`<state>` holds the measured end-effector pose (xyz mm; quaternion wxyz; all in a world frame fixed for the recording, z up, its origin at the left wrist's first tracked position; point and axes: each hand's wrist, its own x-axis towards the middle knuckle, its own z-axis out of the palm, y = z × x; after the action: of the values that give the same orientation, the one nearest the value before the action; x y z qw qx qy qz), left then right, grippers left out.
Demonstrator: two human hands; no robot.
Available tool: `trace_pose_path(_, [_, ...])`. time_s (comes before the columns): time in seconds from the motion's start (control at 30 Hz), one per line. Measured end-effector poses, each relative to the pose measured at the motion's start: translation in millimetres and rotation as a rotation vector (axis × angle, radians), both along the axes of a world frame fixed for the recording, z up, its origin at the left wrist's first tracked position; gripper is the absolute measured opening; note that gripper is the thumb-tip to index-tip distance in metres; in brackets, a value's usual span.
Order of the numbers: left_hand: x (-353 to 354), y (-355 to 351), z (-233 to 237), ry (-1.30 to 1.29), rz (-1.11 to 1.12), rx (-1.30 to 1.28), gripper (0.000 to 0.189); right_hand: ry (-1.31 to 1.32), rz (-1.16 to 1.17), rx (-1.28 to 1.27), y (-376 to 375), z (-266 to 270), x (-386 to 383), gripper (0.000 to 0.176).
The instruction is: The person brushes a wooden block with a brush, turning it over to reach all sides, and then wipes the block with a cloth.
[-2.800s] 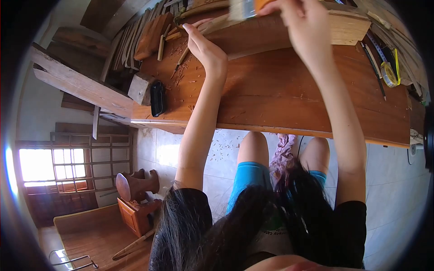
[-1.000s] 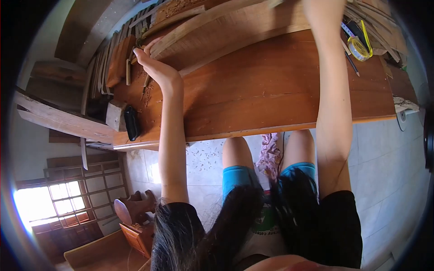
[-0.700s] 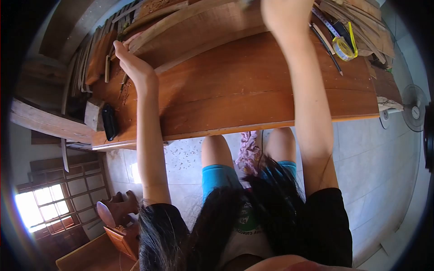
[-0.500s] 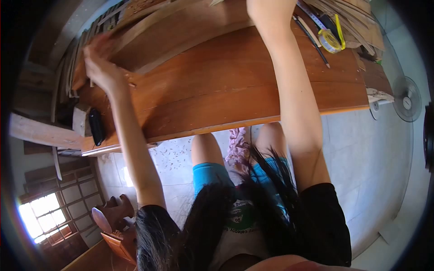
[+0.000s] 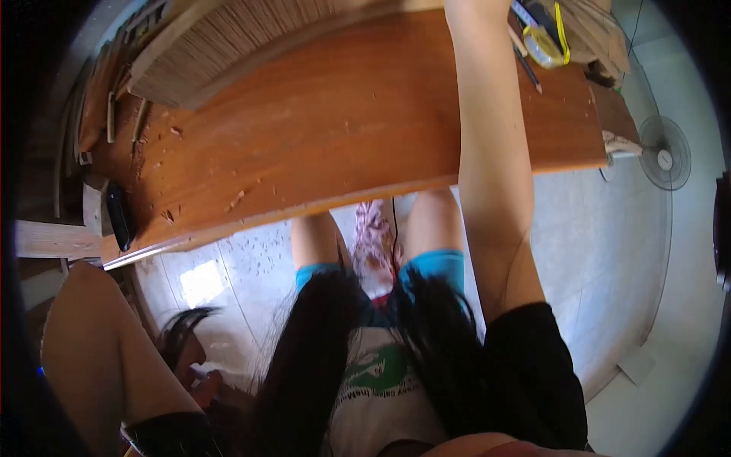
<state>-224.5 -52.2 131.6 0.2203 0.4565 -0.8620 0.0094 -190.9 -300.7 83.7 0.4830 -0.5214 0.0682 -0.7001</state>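
My right arm (image 5: pixel 495 145) stretches over the brown wooden table (image 5: pixel 304 137) and runs out of the top edge at about the wrist. The fingers of my right hand are out of view, so what they touch is hidden. My left arm (image 5: pixel 87 327) is bent beside me at the lower left, its elbow up and its hand outside the picture. Across the far side of the table lies a long curved-looking wooden piece (image 5: pixel 221 46) with a finely ridged face. Its right end passes out of view near my right arm.
Right of my arm lie a yellow tape measure (image 5: pixel 544 49) and a pencil (image 5: pixel 529 75). A black case (image 5: pixel 119 217) sits at the table's left edge. Wood shavings (image 5: pixel 237 199) dot the tabletop. Wood strips are piled at back left and right. A fan (image 5: pixel 665 159) stands at right.
My left hand has left the wooden piece's left end and gone down out of view. The wooden piece now shows a ridged face instead of a smooth one. The view has shifted.
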Motion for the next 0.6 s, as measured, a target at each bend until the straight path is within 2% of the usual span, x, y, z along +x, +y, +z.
trace_pose_path(0.07, [-1.1, -0.5, -4.8, -0.009, 0.022, 0.025, 0.045, -0.039, -0.091, 0.042, -9.3, -5.8, 10.6, 0.033])
trace_pose_path(0.17, [-3.7, 2.5, -18.0, -0.002, 0.039, 0.073, 0.046, 0.002, 0.150, 0.187, 7.2, -3.1, -10.6, 0.027])
trace_pose_path(0.23, [-5.4, 8.1, -22.9, -0.047, 0.071, 0.073, 0.047, -0.121, 0.164, 0.174, 8.4, -5.1, -2.3, 0.029])
trace_pose_path(0.27, [-2.3, 9.9, -24.4, -0.053, 0.087, 0.071, 0.047, -0.006, 0.128, 0.170, 3.6, -10.6, -0.8, 0.028])
trace_pose_path(0.3, [0.7, 10.7, -22.6, -0.055, 0.096, 0.069, 0.048, -0.063, 0.170, 0.077, 3.3, -7.9, 0.9, 0.027])
trace_pose_path(0.4, [7.9, 8.2, -26.9, -0.042, 0.099, 0.091, 0.049, 0.025, 0.082, 0.008, 6.3, -13.4, 8.4, 0.025])
trace_pose_path(0.47, [9.5, 8.4, -26.9, -0.032, 0.103, 0.096, 0.050, 0.078, 0.183, 0.019, 7.4, -11.3, 4.4, 0.023])
trace_pose_path(0.6, [11.7, 7.8, -26.0, -0.008, 0.116, 0.101, 0.051, 0.145, -0.048, -0.004, -16.5, -6.5, -1.6, 0.024])
